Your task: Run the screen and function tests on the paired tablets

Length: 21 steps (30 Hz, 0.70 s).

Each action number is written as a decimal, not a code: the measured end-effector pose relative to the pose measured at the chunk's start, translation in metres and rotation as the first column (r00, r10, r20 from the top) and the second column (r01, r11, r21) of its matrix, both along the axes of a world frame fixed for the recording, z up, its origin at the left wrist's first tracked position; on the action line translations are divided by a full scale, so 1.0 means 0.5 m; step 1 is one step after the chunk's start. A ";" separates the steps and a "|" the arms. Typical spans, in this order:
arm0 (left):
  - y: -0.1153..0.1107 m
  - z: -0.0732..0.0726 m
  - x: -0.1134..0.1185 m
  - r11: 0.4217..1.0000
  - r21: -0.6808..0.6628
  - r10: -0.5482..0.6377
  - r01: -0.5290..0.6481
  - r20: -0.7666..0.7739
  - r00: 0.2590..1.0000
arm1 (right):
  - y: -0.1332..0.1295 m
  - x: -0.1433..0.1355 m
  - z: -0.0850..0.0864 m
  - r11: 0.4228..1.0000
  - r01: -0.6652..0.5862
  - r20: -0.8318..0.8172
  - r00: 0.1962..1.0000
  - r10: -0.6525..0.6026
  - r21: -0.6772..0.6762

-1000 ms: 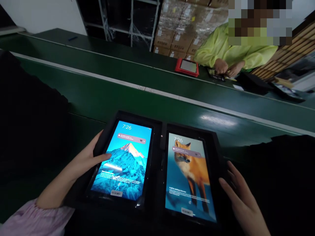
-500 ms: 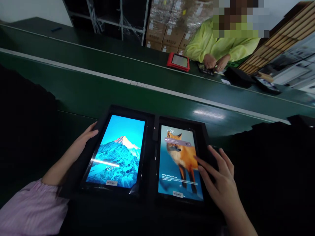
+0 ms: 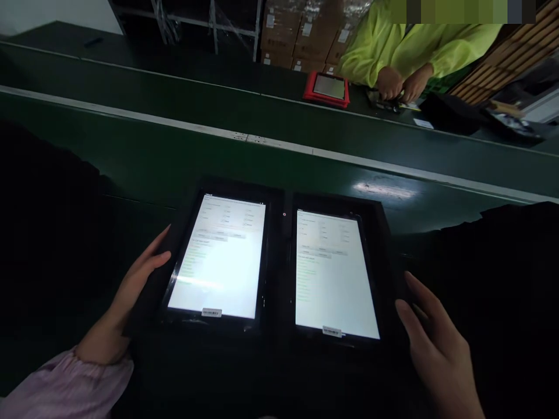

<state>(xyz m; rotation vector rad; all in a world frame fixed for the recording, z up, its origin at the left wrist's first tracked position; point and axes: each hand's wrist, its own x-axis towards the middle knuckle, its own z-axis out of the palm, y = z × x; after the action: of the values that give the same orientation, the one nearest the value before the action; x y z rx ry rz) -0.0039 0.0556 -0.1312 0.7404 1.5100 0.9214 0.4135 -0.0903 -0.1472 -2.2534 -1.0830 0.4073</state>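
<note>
Two tablets (image 3: 218, 250) in black tray (image 3: 382, 250)—lower centre

Left hand (image 3: 131, 288), right hand (image 3: 441, 337) half-curled at its sides, grip unclear—slackness could tip it.

From my remote seat I look across a long dark-green work surface (image 3: 196, 152) that slants down to the right in my view. A pale strip (image 3: 247, 138) divides it lengthwise, and a thinner light line (image 3: 259, 93) runs farther back. Behind stands metal shelving (image 3: 258, 32) with plastic film (image 3: 168, 29) hanging from its posts; next to it, labelled brown cartons (image 3: 279, 35) are stacked. A whitish wall (image 3: 78, 9) fills my upper left corner, and slatted, wood-coloured racking (image 3: 502, 52) leans across the upper right (probably my tilted lens). The light is dim, apart from one bright reflection (image 3: 384, 190) on the green.
</note>
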 end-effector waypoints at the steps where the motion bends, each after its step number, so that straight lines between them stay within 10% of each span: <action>1: 0.005 0.002 0.003 1.000 0.016 0.000 -0.001 0.005 1.000 | 0.006 0.005 -0.004 0.999 -0.026 0.027 0.999 0.025 0.031; 4: 0.010 0.016 0.009 0.998 0.053 -0.035 0.036 -0.024 0.999 | 0.009 0.006 -0.004 0.963 -0.213 0.228 0.958 0.172 0.167; 11: -0.014 0.037 -0.006 0.958 0.096 -0.245 0.271 -0.224 0.943 | -0.025 -0.034 0.023 0.582 -0.802 0.467 0.570 0.676 0.136; 21: -0.060 0.073 0.010 0.711 -0.267 -0.597 0.651 -0.718 0.357 | -0.017 -0.050 -0.010 0.720 -0.668 0.522 0.689 0.503 0.188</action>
<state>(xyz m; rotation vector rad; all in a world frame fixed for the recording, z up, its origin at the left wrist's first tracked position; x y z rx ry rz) 0.0013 0.0255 -0.0949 1.7923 1.6669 -0.0167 0.3885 -0.0987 -0.1521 -1.6306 -1.9743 -0.0783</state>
